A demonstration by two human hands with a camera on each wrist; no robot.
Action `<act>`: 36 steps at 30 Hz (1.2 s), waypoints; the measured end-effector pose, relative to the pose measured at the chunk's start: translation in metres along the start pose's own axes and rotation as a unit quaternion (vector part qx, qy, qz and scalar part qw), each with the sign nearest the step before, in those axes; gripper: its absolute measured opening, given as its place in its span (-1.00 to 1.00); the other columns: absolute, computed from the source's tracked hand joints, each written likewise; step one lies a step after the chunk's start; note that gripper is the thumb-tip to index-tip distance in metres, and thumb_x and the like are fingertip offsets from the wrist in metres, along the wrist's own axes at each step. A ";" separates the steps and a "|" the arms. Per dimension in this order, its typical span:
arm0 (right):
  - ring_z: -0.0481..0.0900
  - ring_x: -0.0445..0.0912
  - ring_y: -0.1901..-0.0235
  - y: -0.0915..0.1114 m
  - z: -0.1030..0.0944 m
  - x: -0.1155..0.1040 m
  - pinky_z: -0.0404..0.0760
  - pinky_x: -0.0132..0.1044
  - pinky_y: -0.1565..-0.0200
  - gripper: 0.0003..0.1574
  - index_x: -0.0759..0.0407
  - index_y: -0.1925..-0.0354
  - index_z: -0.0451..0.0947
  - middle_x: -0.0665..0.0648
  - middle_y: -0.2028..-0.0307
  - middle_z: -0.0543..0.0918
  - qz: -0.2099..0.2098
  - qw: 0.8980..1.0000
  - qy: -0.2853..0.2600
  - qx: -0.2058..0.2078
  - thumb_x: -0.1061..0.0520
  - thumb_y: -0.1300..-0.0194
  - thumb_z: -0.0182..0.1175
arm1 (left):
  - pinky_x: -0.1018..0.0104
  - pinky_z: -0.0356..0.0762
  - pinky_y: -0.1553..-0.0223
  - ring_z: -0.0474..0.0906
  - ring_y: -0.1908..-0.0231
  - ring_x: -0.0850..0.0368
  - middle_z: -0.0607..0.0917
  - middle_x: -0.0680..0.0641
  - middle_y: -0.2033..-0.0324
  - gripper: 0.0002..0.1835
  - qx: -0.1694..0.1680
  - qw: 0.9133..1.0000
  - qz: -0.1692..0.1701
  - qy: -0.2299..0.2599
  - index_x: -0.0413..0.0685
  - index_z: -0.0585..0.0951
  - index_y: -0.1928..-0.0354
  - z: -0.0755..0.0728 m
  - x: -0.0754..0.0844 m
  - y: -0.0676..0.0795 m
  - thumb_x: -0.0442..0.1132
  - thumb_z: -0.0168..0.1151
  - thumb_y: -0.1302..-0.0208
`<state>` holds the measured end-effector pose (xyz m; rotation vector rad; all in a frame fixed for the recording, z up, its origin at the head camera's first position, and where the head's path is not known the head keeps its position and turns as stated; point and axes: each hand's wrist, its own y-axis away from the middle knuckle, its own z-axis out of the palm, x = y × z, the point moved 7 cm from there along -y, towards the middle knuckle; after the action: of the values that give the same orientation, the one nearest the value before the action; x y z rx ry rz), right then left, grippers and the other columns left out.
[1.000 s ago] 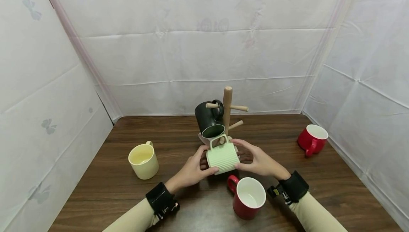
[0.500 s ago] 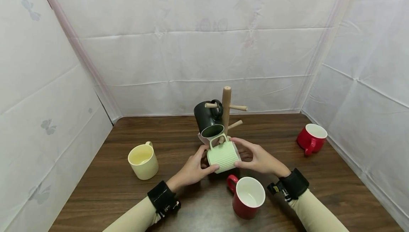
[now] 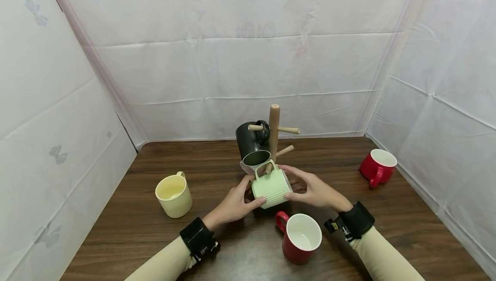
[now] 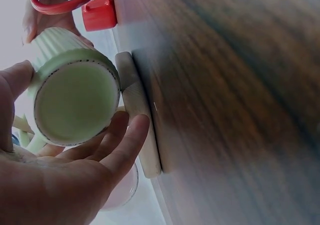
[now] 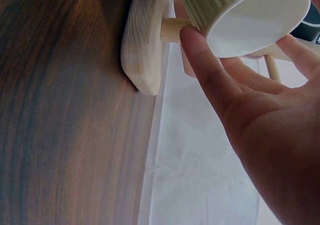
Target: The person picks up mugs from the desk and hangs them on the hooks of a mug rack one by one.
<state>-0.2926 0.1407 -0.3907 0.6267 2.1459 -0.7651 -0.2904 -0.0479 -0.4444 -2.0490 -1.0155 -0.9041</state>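
A light green ribbed mug (image 3: 271,190) lies on its side between my two hands, its handle up and its mouth to the right. My left hand (image 3: 234,203) grips the base end, thumb in front and fingers behind. At the rim end, my right hand (image 3: 318,191) holds it between thumb and fingers. Just beyond stands a wooden mug tree (image 3: 274,121); the tip of a low peg (image 3: 268,168) shows through the handle's loop. In the left wrist view the mug's round base (image 4: 77,102) faces the camera. The right wrist view shows its white inside (image 5: 257,22).
A black mug (image 3: 248,141) hangs tilted from an upper peg, with a pale pink mug (image 3: 248,168) partly hidden below it. One red mug (image 3: 296,251) stands in front of my hands, another red mug (image 3: 373,170) far right. A yellow mug (image 3: 176,199) stands left.
The green mug has risen slightly and edged toward the mug tree, and both hands have moved with it. The other mugs stay put.
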 end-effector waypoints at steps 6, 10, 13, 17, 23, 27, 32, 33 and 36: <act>0.50 0.10 0.03 0.000 -0.001 0.001 0.59 -0.01 0.16 -0.11 0.23 -0.38 0.05 0.26 -0.24 0.29 0.001 1.000 -0.003 -0.005 0.25 -0.18 0.24 | 0.23 0.58 0.22 0.46 0.02 0.22 0.51 0.02 -0.07 -0.27 0.000 1.000 -0.003 -0.011 0.06 0.16 -0.31 0.000 0.001 0.000 0.16 0.16 -0.20; 0.50 0.03 0.01 -0.001 -0.001 0.002 0.58 -0.03 0.14 -0.11 0.22 -0.38 0.04 0.22 -0.27 0.27 0.006 1.000 -0.003 -0.006 0.25 -0.19 0.23 | 0.24 0.57 0.21 0.45 0.03 0.25 0.51 0.04 -0.06 -0.25 0.004 1.000 -0.006 -0.014 0.03 0.16 -0.32 -0.001 0.001 -0.001 0.18 0.16 -0.19; 0.50 -0.02 0.00 -0.001 -0.001 0.002 0.58 -0.04 0.14 -0.12 0.22 -0.38 0.04 0.21 -0.29 0.25 0.009 1.000 -0.002 -0.005 0.25 -0.19 0.23 | 0.26 0.57 0.21 0.45 0.03 0.26 0.51 0.06 -0.04 -0.24 0.002 1.000 -0.007 -0.011 0.03 0.15 -0.32 -0.001 0.001 -0.001 0.17 0.17 -0.19; 0.49 -0.01 -0.02 -0.001 -0.002 0.003 0.58 -0.02 0.13 -0.12 0.24 -0.38 0.04 0.23 -0.30 0.23 0.008 1.000 -0.006 -0.007 0.26 -0.20 0.22 | 0.18 0.56 0.15 0.44 -0.01 0.22 0.50 0.03 -0.08 -0.22 0.002 1.000 -0.010 -0.010 -0.01 0.13 -0.34 -0.001 0.001 -0.001 0.17 0.15 -0.20; 0.46 0.09 -0.03 -0.002 -0.002 0.005 0.56 0.04 0.12 -0.13 0.28 -0.38 0.03 0.30 -0.28 0.24 0.003 1.000 -0.017 -0.011 0.29 -0.20 0.20 | 0.16 0.53 0.09 0.42 -0.04 0.23 0.49 0.04 -0.10 -0.20 0.005 1.000 -0.014 -0.014 0.02 0.12 -0.35 -0.001 0.000 -0.001 0.19 0.17 -0.19; 0.44 0.14 -0.04 -0.002 -0.002 0.007 0.55 0.05 0.11 -0.13 0.28 -0.38 0.02 0.30 -0.27 0.25 0.004 1.000 -0.023 -0.015 0.29 -0.20 0.20 | 0.11 0.50 0.04 0.41 -0.06 0.19 0.47 0.00 -0.12 -0.20 0.006 1.000 -0.011 -0.017 -0.01 0.11 -0.36 -0.001 -0.001 -0.002 0.18 0.15 -0.20; 0.42 0.16 -0.06 -0.002 -0.002 0.009 0.54 0.05 0.09 -0.12 0.26 -0.39 0.01 0.27 -0.27 0.26 0.006 0.999 -0.030 -0.017 0.28 -0.21 0.20 | 0.05 0.46 -0.01 0.39 -0.08 0.16 0.45 -0.03 -0.15 -0.20 0.008 1.000 -0.008 -0.021 0.01 0.12 -0.36 -0.001 -0.002 -0.003 0.19 0.15 -0.19; 0.42 0.16 -0.06 -0.002 -0.002 0.009 0.54 0.05 0.09 -0.12 0.25 -0.39 0.01 0.26 -0.27 0.26 0.007 0.999 -0.032 -0.017 0.28 -0.21 0.20 | 0.05 0.46 -0.01 0.38 -0.08 0.16 0.45 -0.04 -0.15 -0.20 0.008 1.000 -0.008 -0.021 0.02 0.12 -0.35 -0.001 -0.002 -0.003 0.19 0.16 -0.19; 0.41 0.18 -0.07 -0.002 -0.002 0.009 0.53 0.05 0.09 -0.12 0.26 -0.39 0.00 0.27 -0.28 0.24 0.007 0.999 -0.036 -0.020 0.29 -0.21 0.19 | 0.06 0.47 0.00 0.39 -0.07 0.17 0.45 -0.04 -0.14 -0.20 0.010 1.000 -0.008 -0.023 0.03 0.12 -0.35 -0.001 -0.001 -0.003 0.20 0.16 -0.19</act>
<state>-0.3007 0.1426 -0.3962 0.5841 2.0831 -0.7259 -0.2934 -0.0478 -0.4445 -2.0559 -1.0618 -0.8556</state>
